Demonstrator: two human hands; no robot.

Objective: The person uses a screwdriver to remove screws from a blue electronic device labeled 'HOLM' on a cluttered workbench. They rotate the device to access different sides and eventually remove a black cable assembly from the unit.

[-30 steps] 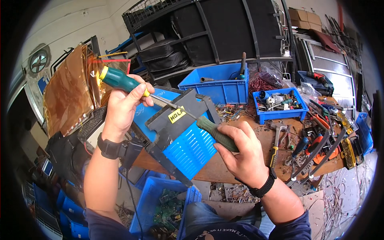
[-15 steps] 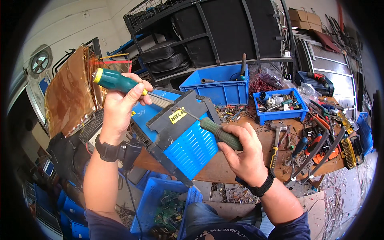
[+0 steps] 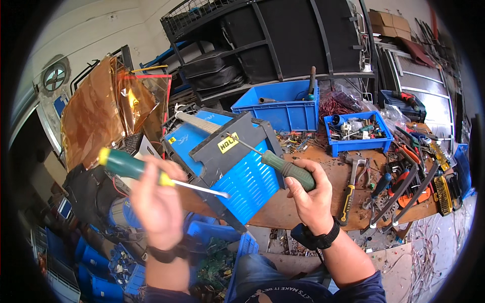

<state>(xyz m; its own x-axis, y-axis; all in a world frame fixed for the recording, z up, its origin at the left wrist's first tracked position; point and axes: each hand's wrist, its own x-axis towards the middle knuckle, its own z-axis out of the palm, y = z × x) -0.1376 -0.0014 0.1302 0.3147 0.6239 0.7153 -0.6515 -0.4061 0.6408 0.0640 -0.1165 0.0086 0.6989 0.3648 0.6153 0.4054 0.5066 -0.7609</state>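
Note:
A blue casing with a black end frame and a slotted side panel (image 3: 247,184) stands tilted at the bench's near edge. My left hand (image 3: 159,207), blurred, is closed around a screwdriver (image 3: 126,165) with a green and yellow handle. Its bare shaft points right, across the front of the casing; whether the tip touches is unclear. On the right, my right hand (image 3: 314,194) grips a dark green-handled screwdriver (image 3: 289,170). The thin shaft of that one runs up left to the black frame (image 3: 214,146), below a yellow label.
Behind the casing sits a large blue crate (image 3: 280,108), with a smaller blue bin of parts (image 3: 359,143) to its right. A hammer (image 3: 349,194) and several hand tools lie on the wooden bench (image 3: 323,174). Below is a blue crate of circuit boards (image 3: 217,265).
My left hand has come down toward me with its screwdriver, whose shaft now shows in front of the casing. My right hand keeps its screwdriver at the frame. The view has shifted slightly.

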